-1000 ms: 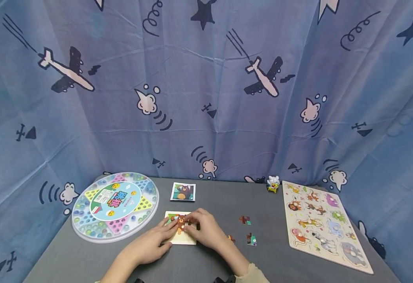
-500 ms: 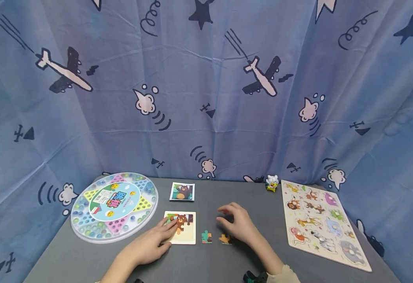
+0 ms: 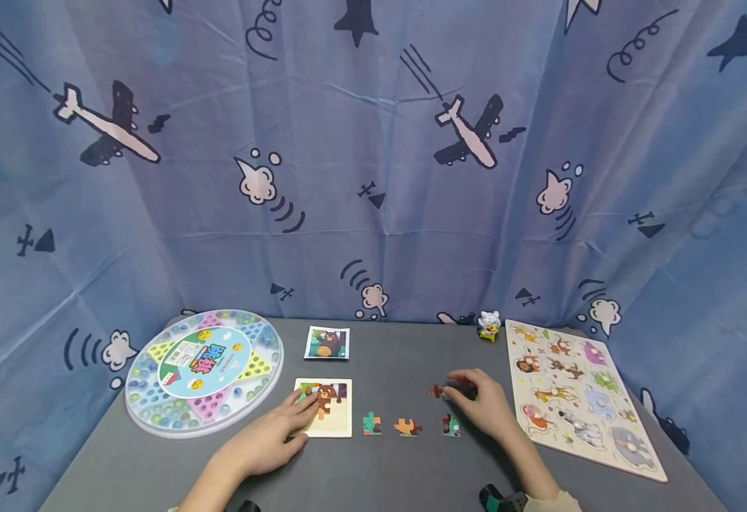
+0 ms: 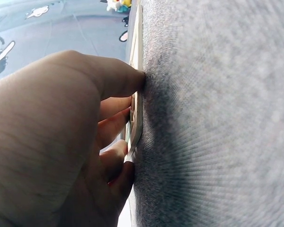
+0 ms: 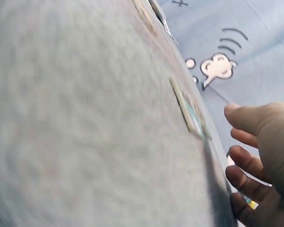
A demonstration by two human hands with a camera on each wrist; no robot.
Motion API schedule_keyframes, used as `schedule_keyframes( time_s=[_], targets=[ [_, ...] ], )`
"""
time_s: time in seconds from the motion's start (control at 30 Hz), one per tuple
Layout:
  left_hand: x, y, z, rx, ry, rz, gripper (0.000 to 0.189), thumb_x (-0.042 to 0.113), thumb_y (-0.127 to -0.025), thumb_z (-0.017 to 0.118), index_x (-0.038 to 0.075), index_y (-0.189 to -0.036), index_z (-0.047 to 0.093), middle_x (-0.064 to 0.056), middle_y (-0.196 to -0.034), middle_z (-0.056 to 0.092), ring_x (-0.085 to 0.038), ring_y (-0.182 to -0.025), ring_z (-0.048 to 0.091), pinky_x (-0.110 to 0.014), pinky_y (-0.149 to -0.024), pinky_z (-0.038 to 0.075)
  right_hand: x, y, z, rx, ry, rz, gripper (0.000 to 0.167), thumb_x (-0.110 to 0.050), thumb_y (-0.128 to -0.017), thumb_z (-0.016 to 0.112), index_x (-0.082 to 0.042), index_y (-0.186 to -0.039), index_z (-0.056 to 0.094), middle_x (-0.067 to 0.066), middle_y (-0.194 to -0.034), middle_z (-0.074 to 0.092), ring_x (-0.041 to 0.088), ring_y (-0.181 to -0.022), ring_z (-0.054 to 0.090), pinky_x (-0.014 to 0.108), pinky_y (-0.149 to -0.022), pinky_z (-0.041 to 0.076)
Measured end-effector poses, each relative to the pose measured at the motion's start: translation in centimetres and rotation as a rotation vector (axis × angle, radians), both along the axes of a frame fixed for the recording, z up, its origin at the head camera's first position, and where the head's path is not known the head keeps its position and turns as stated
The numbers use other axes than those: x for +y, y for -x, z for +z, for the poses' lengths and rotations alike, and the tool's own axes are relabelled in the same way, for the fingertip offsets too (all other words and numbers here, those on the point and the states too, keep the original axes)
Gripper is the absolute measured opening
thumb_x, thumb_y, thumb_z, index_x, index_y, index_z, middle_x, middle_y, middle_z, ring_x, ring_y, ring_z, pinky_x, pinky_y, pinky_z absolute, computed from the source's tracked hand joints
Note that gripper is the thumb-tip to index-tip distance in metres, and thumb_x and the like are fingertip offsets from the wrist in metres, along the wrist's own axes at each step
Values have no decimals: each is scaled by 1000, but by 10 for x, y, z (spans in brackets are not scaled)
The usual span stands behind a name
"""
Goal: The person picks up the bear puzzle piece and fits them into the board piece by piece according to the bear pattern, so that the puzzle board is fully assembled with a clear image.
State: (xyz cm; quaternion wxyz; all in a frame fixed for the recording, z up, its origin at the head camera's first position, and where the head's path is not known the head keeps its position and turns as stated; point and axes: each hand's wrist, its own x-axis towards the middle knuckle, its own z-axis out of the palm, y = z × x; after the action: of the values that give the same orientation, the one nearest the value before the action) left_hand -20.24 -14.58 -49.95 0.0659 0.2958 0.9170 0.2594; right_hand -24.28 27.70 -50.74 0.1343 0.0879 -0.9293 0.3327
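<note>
A small wooden jigsaw tray [image 3: 340,424] with a partly assembled bear picture lies at the middle of the table. My left hand [image 3: 271,435] rests on its left side, fingers over the picture and thumb at the near edge. To the right, my right hand [image 3: 485,407] hovers beside a dark brown jigsaw piece [image 3: 435,391], thumb and fingers apart. Three more jigsaw pieces lie in a row: a green one [image 3: 371,424], an orange one [image 3: 407,427] and a green-and-brown one [image 3: 451,426]. In the right wrist view, a jigsaw piece [image 5: 187,111] lies ahead of the fingers.
A bear picture card [image 3: 326,343] lies behind the tray. On the left is a round marble game board [image 3: 203,373]; on the right, an animal peg puzzle [image 3: 585,398]. A small white-and-yellow figurine [image 3: 489,326] stands at the back before a blue curtain [image 3: 373,156].
My right hand has left the jigsaw tray and moved right to the brown piece, uncovering the loose pieces between. My left hand stays on the tray. The head view has shifted slightly.
</note>
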Motion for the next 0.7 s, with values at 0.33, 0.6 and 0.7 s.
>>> schedule_keyframes(
  time_s=[0.33, 0.6, 0.7],
  targets=[
    [-2, -6, -3, -53, -15, 0, 53, 23, -107, 62, 6, -156, 52, -7, -171, 37, -42, -160, 24, -65, -124, 29, 14, -8, -23, 22, 35, 45, 26, -21, -92, 85, -14, -116, 79, -5, -103, 69, 9, -92, 62, 32, -80, 54],
    [-1, -2, -1, -60, -9, 4, 53, 21, -107, 61, 5, -157, 51, -9, -171, 36, -41, -161, 22, -65, -124, 29, 18, -5, -22, 80, -12, 177, 31, -17, -92, 84, -11, -122, 78, -2, -111, 71, 14, -98, 63, 36, -85, 55],
    [0, 1, 2, -57, -5, 4, 53, 20, -108, 60, 5, -157, 50, -10, -171, 36, -42, -161, 21, -64, -125, 28, 20, -1, -18, 101, -26, 212, 33, -15, -92, 84, -10, -123, 77, 0, -115, 72, 16, -100, 63, 36, -86, 54]
  ],
)
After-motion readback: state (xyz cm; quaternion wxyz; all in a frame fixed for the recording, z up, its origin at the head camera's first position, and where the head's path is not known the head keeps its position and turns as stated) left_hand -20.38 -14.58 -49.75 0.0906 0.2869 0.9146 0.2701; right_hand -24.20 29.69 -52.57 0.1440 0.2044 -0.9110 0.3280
